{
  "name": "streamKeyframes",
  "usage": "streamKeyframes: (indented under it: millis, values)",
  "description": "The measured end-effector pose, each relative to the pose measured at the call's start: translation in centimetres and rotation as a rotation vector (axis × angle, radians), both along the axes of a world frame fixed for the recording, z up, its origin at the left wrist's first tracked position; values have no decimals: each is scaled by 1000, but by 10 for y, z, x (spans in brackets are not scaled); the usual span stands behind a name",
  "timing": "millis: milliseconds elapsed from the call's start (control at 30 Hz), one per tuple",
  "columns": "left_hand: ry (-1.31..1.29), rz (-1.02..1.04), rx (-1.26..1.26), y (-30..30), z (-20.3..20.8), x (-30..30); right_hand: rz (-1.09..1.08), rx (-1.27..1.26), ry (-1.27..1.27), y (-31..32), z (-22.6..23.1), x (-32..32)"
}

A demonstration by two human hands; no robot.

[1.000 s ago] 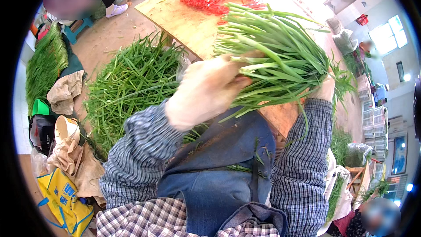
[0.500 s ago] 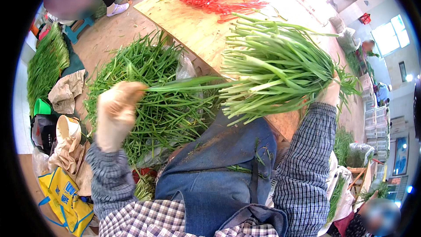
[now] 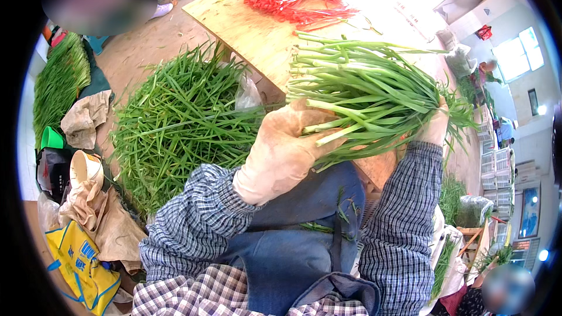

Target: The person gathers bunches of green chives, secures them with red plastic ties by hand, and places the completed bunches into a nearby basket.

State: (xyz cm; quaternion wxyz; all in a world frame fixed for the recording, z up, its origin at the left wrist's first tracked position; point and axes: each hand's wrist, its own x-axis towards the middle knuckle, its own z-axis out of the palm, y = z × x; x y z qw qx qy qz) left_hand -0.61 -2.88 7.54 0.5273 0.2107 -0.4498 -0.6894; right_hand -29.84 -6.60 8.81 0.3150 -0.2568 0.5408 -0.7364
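Note:
A thick bunch of garlic chives (image 3: 369,82) lies across my right hand (image 3: 434,126), whose fingers wrap round its leafy end; they are partly hidden by leaves. The pale cut stem ends point left, over the table corner. My left hand (image 3: 284,149), in a pale glove, is at the lower stem ends, with a few stems between thumb and fingers. Left of it, a large loose heap of garlic chives (image 3: 181,123) sits beside my lap, which a blue apron (image 3: 293,251) covers with bits of leaf on it.
Red ties (image 3: 293,3) lie on the wooden table (image 3: 234,20) ahead. On the left are more chives (image 3: 61,76), a brown cloth (image 3: 86,118), a pale bucket (image 3: 86,167) and a yellow bag (image 3: 79,266). Other people sit at the far left and lower right.
My left hand has moved right from above the loose heap to the bunch's stem ends. The strands stretched from it are no longer seen there. My right hand stays round the bunch.

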Motion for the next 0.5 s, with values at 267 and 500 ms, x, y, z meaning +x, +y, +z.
streamKeyframes:
  millis: [267,500]
  values:
    - [-698,-13,-509,-3,-22,80,76,-73,-200,3,-20,-53]
    - [-815,240,-534,-14,-23,88,95,-62,-199,0,-20,-34]
